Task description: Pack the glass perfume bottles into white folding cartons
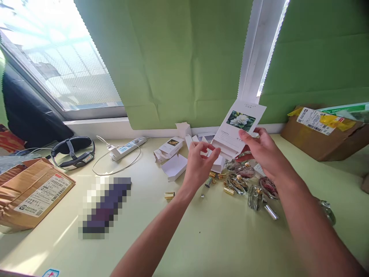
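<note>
My right hand [263,154] grips a white cardboard box [230,136] printed with a white flower, its thumb across the front. The box is tilted, and its lower end has a flap standing out. At that lower end is my left hand [201,163], fingers bent and pinched at the flap edge. Below the hands lie several glass bottles [255,198] with gold tops. Gold caps [169,195] and a silver tube [271,211] are scattered near them. Behind my left hand sit another printed white box [170,148] and an opened white carton piece [174,167].
A brown parcel [325,138] stands at the back right, another brown parcel [37,196] at the left. Beside the latter are a black headband device [73,152] and a white power strip [128,148] with a cable. A blurred dark object [106,207] lies on the table. Green curtains [178,61] hang behind.
</note>
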### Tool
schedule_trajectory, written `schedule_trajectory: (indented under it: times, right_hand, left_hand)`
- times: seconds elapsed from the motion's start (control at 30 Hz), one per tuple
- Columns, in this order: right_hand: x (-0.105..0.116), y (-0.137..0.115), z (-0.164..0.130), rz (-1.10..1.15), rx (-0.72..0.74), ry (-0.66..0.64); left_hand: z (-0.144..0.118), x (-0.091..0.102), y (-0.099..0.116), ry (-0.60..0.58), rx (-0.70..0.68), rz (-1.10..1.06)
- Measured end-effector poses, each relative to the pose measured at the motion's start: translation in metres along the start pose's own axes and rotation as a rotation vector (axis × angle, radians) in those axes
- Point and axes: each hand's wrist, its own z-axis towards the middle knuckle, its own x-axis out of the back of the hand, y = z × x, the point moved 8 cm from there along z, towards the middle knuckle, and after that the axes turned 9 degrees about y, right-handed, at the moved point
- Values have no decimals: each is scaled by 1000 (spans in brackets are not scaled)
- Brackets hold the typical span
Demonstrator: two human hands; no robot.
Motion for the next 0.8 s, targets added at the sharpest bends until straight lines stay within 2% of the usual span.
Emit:
schedule_trajectory:
  times: [0.17,0.3,0.4,0.47,0.53,0.6,0.7,0.77,0.8]
  right_hand:
    - [-17,-12,-11,24,132,-151]
    - [-31,-18,-22,-75,209,-237]
    - [-39,-24,-32,-123,262,-314]
    - [-38,-28,-36,-135,251,-342]
    - [-28,-35,-34,-124,252,-293]
    - [-14,-46,-31,-101,311,-212]
    - [0,-66,-32,-157,541,-60]
    - [1,-76,-40,-254,686,12]
    - [-3,-79,-46,-297,730,7]
  left_hand:
    - [4,-3,-21,29,97,-21]
    - [6,-15,-44,-12,252,-318]
    - [7,-24,-45,-95,290,-596]
    - [10,-23,-44,-107,293,-695]
    - [15,-16,-45,-80,277,-685]
    - [22,-6,-46,-40,229,-635]
    - [30,6,-47,12,161,-625]
    - [31,9,-48,29,164,-630]
    - [31,10,-49,37,175,-627]
